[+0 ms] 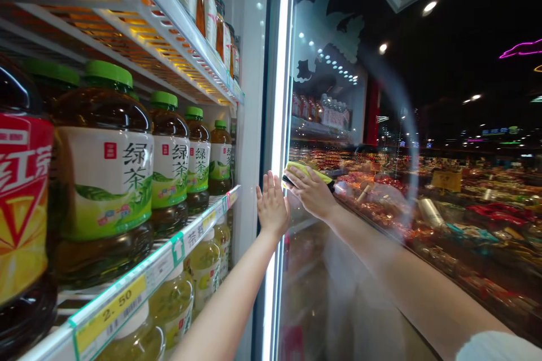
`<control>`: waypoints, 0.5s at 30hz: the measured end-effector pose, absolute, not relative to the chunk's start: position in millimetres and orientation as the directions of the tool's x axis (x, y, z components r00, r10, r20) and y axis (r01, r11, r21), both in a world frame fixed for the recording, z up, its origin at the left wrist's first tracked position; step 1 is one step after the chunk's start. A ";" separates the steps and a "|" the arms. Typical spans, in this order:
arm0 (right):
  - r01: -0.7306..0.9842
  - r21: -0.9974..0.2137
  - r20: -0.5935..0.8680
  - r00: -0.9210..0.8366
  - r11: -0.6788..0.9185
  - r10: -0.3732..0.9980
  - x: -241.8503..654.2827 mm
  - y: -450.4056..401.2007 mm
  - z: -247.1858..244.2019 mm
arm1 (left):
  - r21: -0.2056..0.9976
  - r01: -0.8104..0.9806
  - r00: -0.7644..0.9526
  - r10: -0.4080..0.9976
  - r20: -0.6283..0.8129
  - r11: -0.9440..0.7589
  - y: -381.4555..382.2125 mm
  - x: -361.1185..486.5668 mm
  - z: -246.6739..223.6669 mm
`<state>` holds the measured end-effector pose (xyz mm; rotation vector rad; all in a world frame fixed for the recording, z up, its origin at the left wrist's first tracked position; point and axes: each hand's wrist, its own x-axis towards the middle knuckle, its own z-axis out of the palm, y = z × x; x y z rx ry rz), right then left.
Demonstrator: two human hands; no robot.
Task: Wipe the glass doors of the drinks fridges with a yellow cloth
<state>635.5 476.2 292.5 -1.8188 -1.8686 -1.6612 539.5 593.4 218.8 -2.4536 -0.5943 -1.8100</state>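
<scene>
My left hand is open, fingers stretched up and held flat at the lit white strip along the edge of a glass door. Just right of it, my right hand presses a folded yellow cloth with a dark underside against the door glass. The cloth sits beside the light strip and is partly covered by my fingers. Both arms reach forward from the bottom of the view.
On the left, a fridge shelf with price tags bears green tea bottles and a red-labelled bottle. More bottles stand on the racks above and below. Through the glass, heaps of packaged goods appear blurred.
</scene>
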 end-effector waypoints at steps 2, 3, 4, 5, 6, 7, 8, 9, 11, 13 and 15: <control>0.738 0.616 0.666 -0.302 -0.274 0.683 638.8 462.6 296.9 | 0.181 0.316 0.260 0.269 0.927 -0.931 592.4 537.1 217.5; 0.743 0.600 0.682 -0.283 -0.295 0.674 639.2 458.6 304.2 | 0.179 0.313 0.261 0.266 0.928 -0.933 592.0 536.3 217.6; 0.751 0.576 0.707 -0.259 -0.323 0.658 638.8 457.0 313.0 | 0.182 0.311 0.259 0.267 0.928 -0.933 591.7 535.9 218.0; 0.761 0.544 0.736 -0.231 -0.353 0.637 637.7 457.9 321.0 | 0.188 0.309 0.256 0.271 0.928 -0.932 591.2 536.1 218.5; 0.771 0.513 0.762 -0.205 -0.379 0.614 636.0 460.5 326.3 | 0.196 0.307 0.254 0.278 0.926 -0.931 590.3 536.7 218.7; 0.777 0.491 0.779 -0.189 -0.394 0.598 634.2 463.8 327.4 | 0.205 0.305 0.255 0.287 0.923 -0.930 589.1 537.7 218.4; 0.780 0.485 0.781 -0.183 -0.395 0.597 632.8 466.6 323.6 | 0.213 0.303 0.258 0.295 0.920 -0.929 587.3 538.8 217.6; 0.778 0.498 0.769 -0.190 -0.384 0.611 631.9 467.9 315.2 | 0.220 0.303 0.263 0.303 0.916 -0.927 585.1 540.0 216.2; 0.756 0.561 0.709 -0.228 -0.337 0.667 632.7 463.5 290.3 | 0.224 0.301 0.274 0.309 0.911 -0.927 579.6 541.8 212.2; 0.722 0.631 0.638 -0.273 -0.285 0.720 635.9 450.8 268.8 | 0.209 0.296 0.292 0.296 0.909 -0.932 574.4 542.4 208.1; 0.699 0.659 0.615 -0.291 -0.276 0.732 639.4 437.5 264.3 | 0.192 0.289 0.306 0.281 0.910 -0.938 570.9 542.3 205.5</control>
